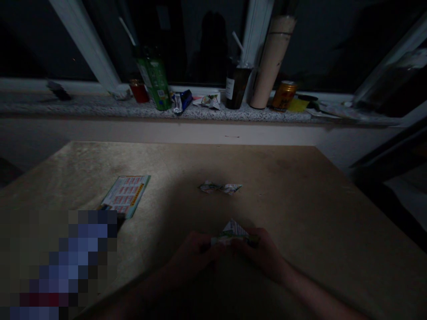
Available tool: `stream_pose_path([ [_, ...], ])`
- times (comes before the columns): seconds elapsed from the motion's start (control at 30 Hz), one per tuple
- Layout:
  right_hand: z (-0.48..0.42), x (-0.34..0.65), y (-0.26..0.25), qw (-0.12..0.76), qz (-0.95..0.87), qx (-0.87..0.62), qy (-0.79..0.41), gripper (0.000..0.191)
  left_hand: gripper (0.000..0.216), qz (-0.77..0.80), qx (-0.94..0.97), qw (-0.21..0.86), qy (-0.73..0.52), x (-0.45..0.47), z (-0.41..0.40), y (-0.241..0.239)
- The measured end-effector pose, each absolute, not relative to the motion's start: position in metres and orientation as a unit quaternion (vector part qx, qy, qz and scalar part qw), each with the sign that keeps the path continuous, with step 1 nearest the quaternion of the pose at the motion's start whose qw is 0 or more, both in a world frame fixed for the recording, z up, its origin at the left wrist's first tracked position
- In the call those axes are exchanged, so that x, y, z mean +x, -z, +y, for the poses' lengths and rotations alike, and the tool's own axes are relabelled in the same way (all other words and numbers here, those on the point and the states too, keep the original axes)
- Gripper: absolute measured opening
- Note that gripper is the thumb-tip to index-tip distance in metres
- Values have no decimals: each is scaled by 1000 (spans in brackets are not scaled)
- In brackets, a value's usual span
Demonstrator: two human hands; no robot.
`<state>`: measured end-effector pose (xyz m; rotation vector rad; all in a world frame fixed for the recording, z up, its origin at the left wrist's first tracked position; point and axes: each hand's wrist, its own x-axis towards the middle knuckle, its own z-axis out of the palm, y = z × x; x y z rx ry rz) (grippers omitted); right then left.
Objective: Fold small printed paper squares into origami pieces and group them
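Observation:
Near the front of the table, a folded piece of printed paper (234,230) is held between both hands, a pointed flap rising at its top. My left hand (196,249) pinches its left end, thumb along the lower edge. At the other end my right hand (263,251) grips it with thumb and fingers closed. Dim light hides the exact finger positions and the lower folds. A little farther off lie two small folded paper shapes (231,189), pointed and printed, side by side with their tips nearly touching.
A printed booklet (125,195) lies on the wooden table (283,178) to the left, beside a blurred-out patch. Along the granite windowsill (207,114) stand a green bottle (156,82), a dark cup (237,86) with a straw, a tall beige flask (271,62), a golden can (283,95) and crumpled wrappers (211,102).

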<state>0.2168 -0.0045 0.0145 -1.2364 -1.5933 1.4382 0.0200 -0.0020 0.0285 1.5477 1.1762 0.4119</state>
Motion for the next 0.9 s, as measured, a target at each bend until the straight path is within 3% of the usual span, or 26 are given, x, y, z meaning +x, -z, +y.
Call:
stream_pose_path([
  [0.9, -5, 214, -13, 374, -588, -448, -560, 55, 42, 519, 600, 562, -234, 19, 0, -25],
])
